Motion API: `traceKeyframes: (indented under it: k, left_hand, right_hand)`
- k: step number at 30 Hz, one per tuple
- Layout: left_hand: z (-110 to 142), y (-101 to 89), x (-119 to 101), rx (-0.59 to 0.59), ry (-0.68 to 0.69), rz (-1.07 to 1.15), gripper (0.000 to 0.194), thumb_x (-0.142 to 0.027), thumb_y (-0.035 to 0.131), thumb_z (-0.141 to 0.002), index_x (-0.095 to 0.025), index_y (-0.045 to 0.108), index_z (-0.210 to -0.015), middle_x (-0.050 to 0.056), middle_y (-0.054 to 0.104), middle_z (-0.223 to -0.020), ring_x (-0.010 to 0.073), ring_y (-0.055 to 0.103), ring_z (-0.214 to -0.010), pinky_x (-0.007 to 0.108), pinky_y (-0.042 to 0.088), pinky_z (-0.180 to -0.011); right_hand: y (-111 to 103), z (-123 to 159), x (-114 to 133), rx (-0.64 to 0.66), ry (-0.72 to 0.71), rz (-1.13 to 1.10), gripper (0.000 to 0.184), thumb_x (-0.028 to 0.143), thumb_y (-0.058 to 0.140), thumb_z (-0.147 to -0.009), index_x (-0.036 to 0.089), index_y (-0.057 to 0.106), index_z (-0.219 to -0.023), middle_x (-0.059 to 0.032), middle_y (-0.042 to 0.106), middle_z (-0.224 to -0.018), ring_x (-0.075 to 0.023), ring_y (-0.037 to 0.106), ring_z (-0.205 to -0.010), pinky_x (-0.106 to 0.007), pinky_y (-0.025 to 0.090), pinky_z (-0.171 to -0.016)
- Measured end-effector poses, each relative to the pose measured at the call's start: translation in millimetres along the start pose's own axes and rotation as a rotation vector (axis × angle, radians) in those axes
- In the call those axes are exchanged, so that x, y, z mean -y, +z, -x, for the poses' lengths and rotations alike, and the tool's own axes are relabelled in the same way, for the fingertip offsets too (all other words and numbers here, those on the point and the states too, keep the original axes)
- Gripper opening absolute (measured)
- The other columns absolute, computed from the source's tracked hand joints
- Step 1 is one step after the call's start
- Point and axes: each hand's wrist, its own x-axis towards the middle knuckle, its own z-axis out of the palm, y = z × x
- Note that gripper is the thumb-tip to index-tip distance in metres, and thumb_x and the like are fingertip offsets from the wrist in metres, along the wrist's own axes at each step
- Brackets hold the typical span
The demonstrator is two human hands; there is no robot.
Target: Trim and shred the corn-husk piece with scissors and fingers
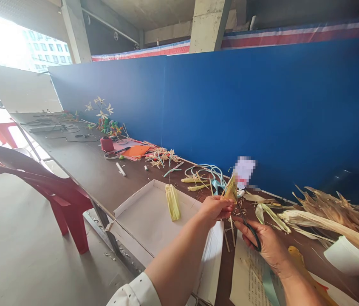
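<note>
My left hand point(215, 209) is closed in a pinch on a small folded piece of dried corn husk point(230, 190), held up over the brown table point(83, 165). My right hand point(264, 242) is closed round the dark handles of a pair of scissors point(249, 229). The blades point up toward the lower edge of the husk piece. A shallow white cardboard box lid point(141, 212) lies just left of my hands, with a pale yellow-green husk bundle point(173, 202) in it. A printed paper sheet point(249, 276) lies under my right wrist.
A pile of dried husks point(335, 212) and a white bowl point(348, 255) sit at the right. Blue ribbon loops point(206, 172), husk flowers point(162, 156), orange paper point(136, 151) and a red spool point(106, 144) lie farther along. A blue partition point(262, 106) backs the table. Red plastic chairs point(39, 182) stand left.
</note>
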Motion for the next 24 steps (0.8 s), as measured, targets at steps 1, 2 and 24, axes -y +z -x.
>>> traceKeyframes:
  k: [1, 2, 24]
  left_hand:
    - [-0.9, 0.5, 0.2, -0.039, 0.047, -0.036, 0.021, -0.022, 0.077, -0.064, -0.010, 0.062, -0.073, 0.003, 0.060, -0.066, 0.0059, 0.052, -0.054, 0.018, 0.045, -0.052]
    - [-2.2, 0.9, 0.7, -0.081, 0.099, -0.062, 0.023, -0.024, 0.077, -0.064, -0.010, 0.061, -0.072, 0.002, 0.060, -0.067, 0.0063, 0.053, -0.056, 0.018, 0.045, -0.055]
    - [-4.2, 1.2, 2.3, -0.097, 0.093, -0.069, 0.028, -0.029, 0.079, -0.060, -0.011, 0.058, -0.065, 0.001, 0.058, -0.065, 0.0053, 0.050, -0.055, 0.019, 0.040, -0.056]
  right_hand:
    - [-0.2, 0.1, 0.3, -0.002, 0.008, 0.007, 0.038, 0.047, 0.068, -0.070, 0.021, 0.069, -0.098, 0.0053, 0.045, -0.049, -0.0133, 0.040, -0.047, -0.028, 0.031, -0.048]
    - [-0.4, 0.0, 0.3, -0.003, 0.015, 0.009, 0.039, 0.048, 0.067, -0.070, 0.021, 0.069, -0.099, 0.0050, 0.045, -0.049, -0.0139, 0.040, -0.047, -0.028, 0.031, -0.048]
    - [-2.1, 2.5, 4.9, 0.007, -0.009, 0.041, 0.034, 0.049, 0.066, -0.071, 0.026, 0.071, -0.095, 0.0037, 0.047, -0.048, -0.0160, 0.043, -0.048, -0.030, 0.033, -0.050]
